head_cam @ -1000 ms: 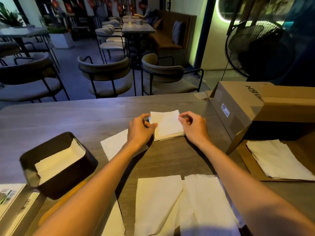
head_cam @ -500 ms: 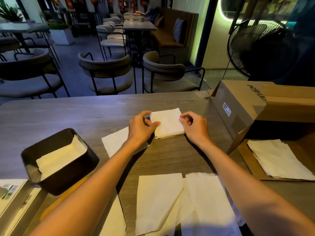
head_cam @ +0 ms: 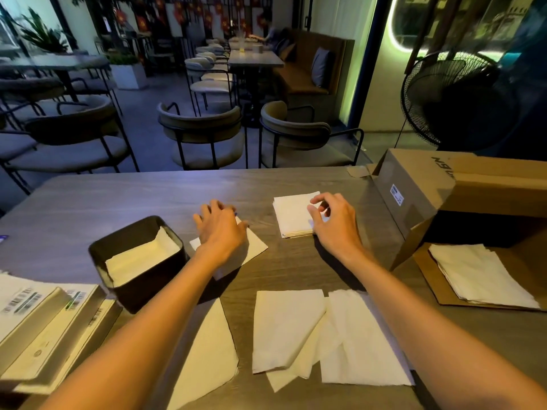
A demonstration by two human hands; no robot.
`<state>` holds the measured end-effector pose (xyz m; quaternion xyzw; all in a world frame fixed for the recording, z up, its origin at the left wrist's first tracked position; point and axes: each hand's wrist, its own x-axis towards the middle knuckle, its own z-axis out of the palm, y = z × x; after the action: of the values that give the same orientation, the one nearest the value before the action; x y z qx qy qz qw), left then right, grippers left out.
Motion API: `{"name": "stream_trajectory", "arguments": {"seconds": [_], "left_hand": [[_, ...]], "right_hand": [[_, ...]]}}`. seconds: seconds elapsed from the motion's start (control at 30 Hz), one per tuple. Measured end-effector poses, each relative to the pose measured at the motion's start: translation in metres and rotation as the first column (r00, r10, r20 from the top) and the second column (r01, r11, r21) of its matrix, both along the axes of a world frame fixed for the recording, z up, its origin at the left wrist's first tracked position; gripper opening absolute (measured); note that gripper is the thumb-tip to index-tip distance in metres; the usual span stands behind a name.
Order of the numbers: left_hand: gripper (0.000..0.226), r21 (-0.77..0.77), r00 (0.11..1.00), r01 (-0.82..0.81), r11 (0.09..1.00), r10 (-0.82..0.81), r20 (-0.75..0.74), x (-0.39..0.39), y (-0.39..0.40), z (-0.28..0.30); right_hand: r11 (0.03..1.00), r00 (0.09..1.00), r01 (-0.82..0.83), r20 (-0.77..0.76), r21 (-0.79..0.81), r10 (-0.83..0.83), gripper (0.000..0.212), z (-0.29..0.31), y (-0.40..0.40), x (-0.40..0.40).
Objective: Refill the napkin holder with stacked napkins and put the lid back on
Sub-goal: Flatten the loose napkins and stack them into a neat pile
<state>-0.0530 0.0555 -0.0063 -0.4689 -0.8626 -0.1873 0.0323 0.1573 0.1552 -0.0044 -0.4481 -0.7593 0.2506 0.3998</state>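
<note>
A dark square napkin holder [head_cam: 145,279] stands lidless at the left of the wooden table [head_cam: 127,199], with white napkins inside. A small folded napkin stack [head_cam: 291,216] lies in the middle. My right hand [head_cam: 333,223] rests at its right edge, fingers curled loosely, gripping nothing. My left hand [head_cam: 220,229] lies spread and flat on a single unfolded napkin [head_cam: 254,247] between the holder and the stack. More unfolded napkins [head_cam: 325,332] lie near the front edge. I cannot pick out a lid.
An open cardboard box [head_cam: 429,196] lies on its side at the right, with a napkin pile [head_cam: 479,276] on its flap. Flat packages with barcode labels [head_cam: 38,315] sit at the front left. Chairs [head_cam: 204,134] and a floor fan [head_cam: 455,99] stand beyond the table.
My left hand let go of the folded stack and moved left onto the single unfolded napkin. My right hand stayed at the stack's right edge.
</note>
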Motion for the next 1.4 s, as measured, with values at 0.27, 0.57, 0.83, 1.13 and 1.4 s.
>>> {"name": "stream_trajectory", "arguments": {"seconds": [0.27,0.57,0.83,1.13,1.4], "left_hand": [[0.022,0.034,0.974,0.180,0.983,-0.183,0.134,0.012,-0.029,0.010],[0.023,0.521,0.757,0.364,0.772,-0.571,0.318,0.029,-0.022,0.041],[0.031,0.455,0.470,0.069,0.888,-0.431,0.770,0.041,-0.006,0.032],[0.018,0.432,0.544,-0.042,0.901,-0.342,0.766,0.038,0.041,-0.006],[0.039,0.430,0.813,0.149,0.890,-0.358,0.459,0.044,0.045,-0.022]], "right_hand": [[0.974,0.970,-0.219,0.095,-0.051,0.223,0.025,0.006,-0.042,-0.014],[0.933,0.938,-0.330,0.058,-0.146,0.341,0.020,0.025,-0.047,-0.002],[0.958,0.943,-0.211,-0.300,-0.195,0.147,0.015,0.031,-0.010,0.015],[0.969,0.960,-0.064,-0.281,-0.238,-0.005,0.021,-0.002,0.032,0.018],[0.975,0.989,0.013,-0.144,-0.221,-0.045,0.017,-0.026,0.040,0.013]]}}
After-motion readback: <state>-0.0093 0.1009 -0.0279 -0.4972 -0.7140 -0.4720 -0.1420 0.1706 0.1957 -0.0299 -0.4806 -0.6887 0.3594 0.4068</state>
